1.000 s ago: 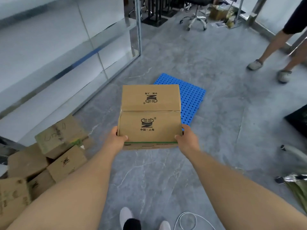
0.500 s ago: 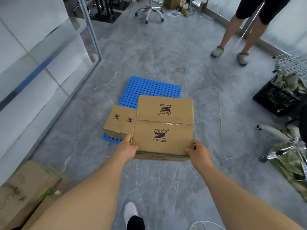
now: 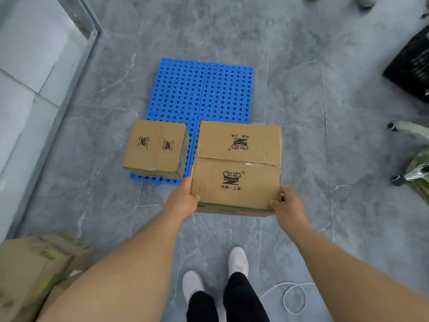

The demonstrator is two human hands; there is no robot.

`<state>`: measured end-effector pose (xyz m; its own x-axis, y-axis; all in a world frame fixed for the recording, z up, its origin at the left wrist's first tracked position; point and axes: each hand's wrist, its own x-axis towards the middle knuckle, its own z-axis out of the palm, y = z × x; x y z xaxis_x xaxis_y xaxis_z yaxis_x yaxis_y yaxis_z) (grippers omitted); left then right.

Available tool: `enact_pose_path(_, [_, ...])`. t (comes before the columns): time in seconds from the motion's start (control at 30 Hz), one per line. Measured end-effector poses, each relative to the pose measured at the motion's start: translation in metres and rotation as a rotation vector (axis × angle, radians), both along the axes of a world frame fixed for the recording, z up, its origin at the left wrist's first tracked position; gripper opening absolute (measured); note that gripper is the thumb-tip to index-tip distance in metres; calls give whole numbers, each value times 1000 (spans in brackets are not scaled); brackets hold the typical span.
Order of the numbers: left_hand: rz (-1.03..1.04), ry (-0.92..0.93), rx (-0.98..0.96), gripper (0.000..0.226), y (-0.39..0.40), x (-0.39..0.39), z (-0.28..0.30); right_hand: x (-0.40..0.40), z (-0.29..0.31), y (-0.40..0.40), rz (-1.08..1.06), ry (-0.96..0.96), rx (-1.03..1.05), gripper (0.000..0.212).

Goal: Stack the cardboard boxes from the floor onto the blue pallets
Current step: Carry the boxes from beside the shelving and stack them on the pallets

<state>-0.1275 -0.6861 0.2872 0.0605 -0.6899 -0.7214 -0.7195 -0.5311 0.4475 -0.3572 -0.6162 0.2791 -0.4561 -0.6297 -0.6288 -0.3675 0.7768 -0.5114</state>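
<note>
Two hands clamping carried cardboard box (image 3: pixel 236 168) mid-frame: left hand (image 3: pixel 183 202) and right hand (image 3: pixel 286 206) gripping opposite near corners, keeping it level over blue pallets (image 3: pixel 202 89), beside placed box (image 3: pixel 156 148).

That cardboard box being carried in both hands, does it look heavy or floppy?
Probably light: the carried box is held out by the left hand and right hand at its near corners. Likely stiff: its faces look flat and the taped top stays closed. Flat sides suggest it won't roll.
</note>
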Motion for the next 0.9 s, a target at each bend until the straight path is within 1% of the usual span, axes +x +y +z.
enact_pose_path(0.1, [-16,-42,20,63,-15,-6,-33,-4,-30,-13,-13,-13,23,43])
enact_pose_path(0.27, [-20,-28,20,62,-53,-3,-94,-2,-83,-56,-5,-13,26,42])
enact_pose_path(0.4, [-32,-1,-5,60,-97,6,-154,4,-135,-100,54,32,-17,39])
enact_pose_path(0.53, [-38,-7,-67,55,-132,13,-216,13,-197,-136,38,66,-64,39])
enact_pose_path(0.63, [-142,-111,-137,49,-145,18,-251,21,-243,-147,-13,57,-88,38])
enact_pose_path(0.73, [-304,-319,-170,57,-150,30,-276,30,-277,-147,-42,57,-87,35])
enact_pose_path(0.77, [-330,-356,-166,57,-150,34,-282,33,-286,-146,-43,56,-90,34])
enact_pose_path(0.9, [-327,-382,-173,63,-146,41,-297,42,-305,-144,-62,10,-101,32])
